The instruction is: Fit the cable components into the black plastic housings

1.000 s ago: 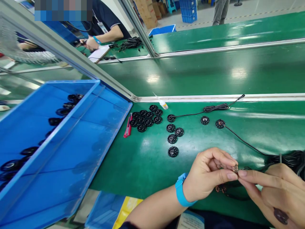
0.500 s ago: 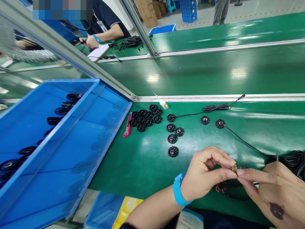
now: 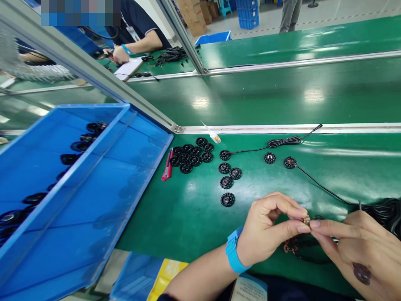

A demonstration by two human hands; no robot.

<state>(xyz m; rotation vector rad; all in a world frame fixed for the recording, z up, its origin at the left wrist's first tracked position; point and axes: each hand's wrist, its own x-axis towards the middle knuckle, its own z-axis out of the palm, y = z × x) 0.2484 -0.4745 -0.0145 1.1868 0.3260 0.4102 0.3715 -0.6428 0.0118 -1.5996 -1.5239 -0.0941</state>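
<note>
Between the thumb and forefinger of my left hand [image 3: 266,228] is a small copper-wound motor stator [image 3: 306,220]. My right hand [image 3: 360,246] pinches the near side of the same stator, its fingertips meeting those of the left. A thin metal rod [image 3: 360,205] sticks up behind my right knuckles; what it belongs to is hidden. Below the fingers lie more copper-wound stators [image 3: 290,246] with black cable, partly covered by my hands. Beyond my hands, a round black housing [image 3: 290,162] with copper inside has a cable running right to a cable bundle [image 3: 384,211].
Several black housings [image 3: 188,155] cluster beside a red utility knife [image 3: 167,165] and a small glue bottle [image 3: 215,136]. A coiled cable [image 3: 284,142] lies along the rail. A large blue bin [image 3: 134,167] flanks the left. A co-worker's hand [image 3: 120,54] is across the frame.
Both hands have shifted very slightly left with the stator still pinched between them. The things on the bench have stayed put.
</note>
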